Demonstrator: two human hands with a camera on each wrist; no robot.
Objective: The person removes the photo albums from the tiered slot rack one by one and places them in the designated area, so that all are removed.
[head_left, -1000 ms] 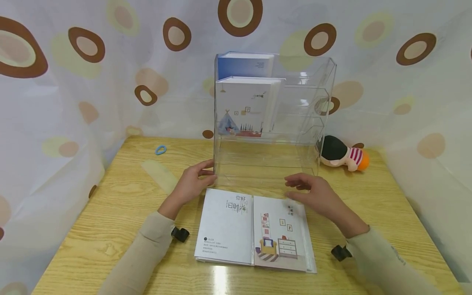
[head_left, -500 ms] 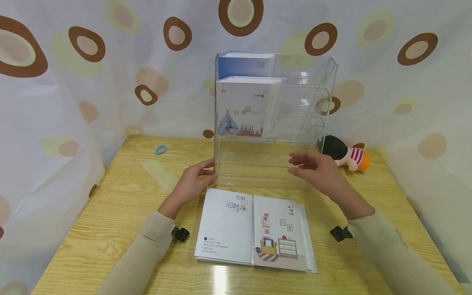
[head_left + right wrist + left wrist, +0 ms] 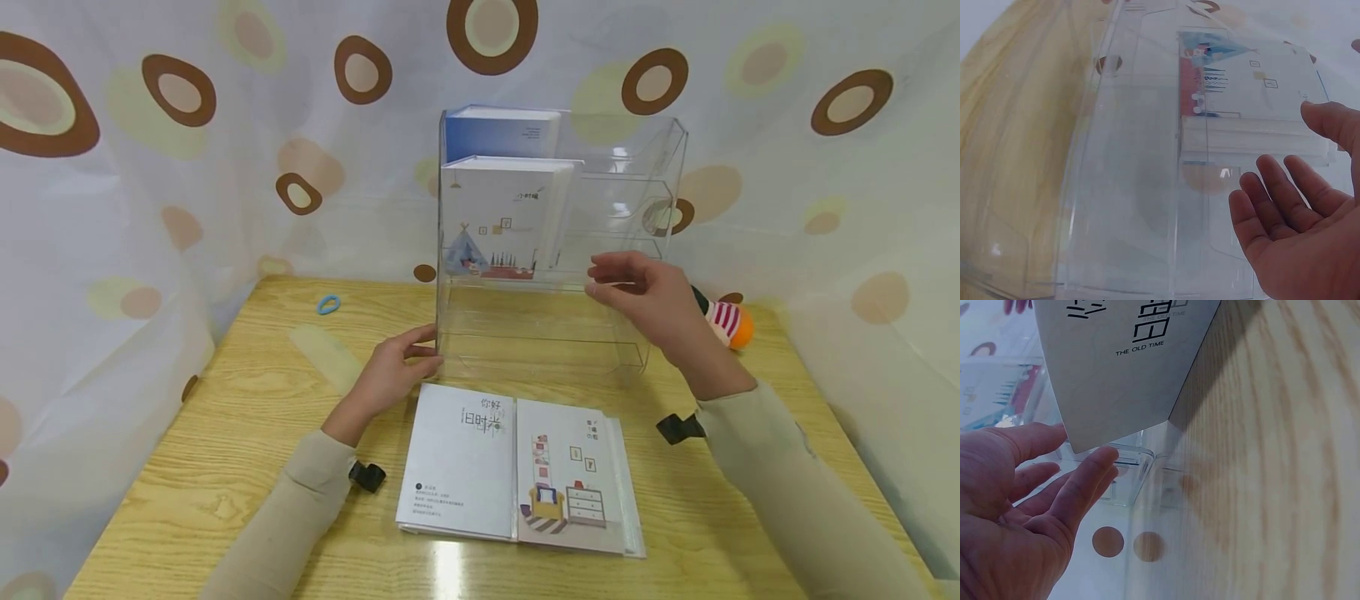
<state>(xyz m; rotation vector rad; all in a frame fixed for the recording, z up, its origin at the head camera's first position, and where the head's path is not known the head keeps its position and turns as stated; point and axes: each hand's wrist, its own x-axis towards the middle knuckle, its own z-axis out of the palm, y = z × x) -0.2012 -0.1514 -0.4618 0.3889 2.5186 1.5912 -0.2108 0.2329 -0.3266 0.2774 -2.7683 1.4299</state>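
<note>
A clear acrylic tiered rack [image 3: 543, 329] stands upright at the back of the table. Two thick books occupy its left side: a blue one [image 3: 498, 137] in the rear tier and a white one with a tent drawing [image 3: 498, 217] in front. My left hand [image 3: 392, 367] rests its fairly straight fingertips at the rack's lower left edge. In front of the rack's right half is my right hand [image 3: 652, 300], raised with fingers loosely bent and nothing held; in the right wrist view it is close to the white book's spine side. An open white book [image 3: 461, 467] lies face down before the rack.
A plush toy with a striped top [image 3: 726, 321] lies right of the rack, partly behind my right wrist. On the left are a light blue ring [image 3: 327, 305] and a pale yellow strip [image 3: 326, 354]. A patterned curtain [image 3: 375, 183] hangs behind the table.
My right hand has risen from just above the lying book to mid-height of the rack, and now covers part of the plush toy. My left hand has stayed in place.
</note>
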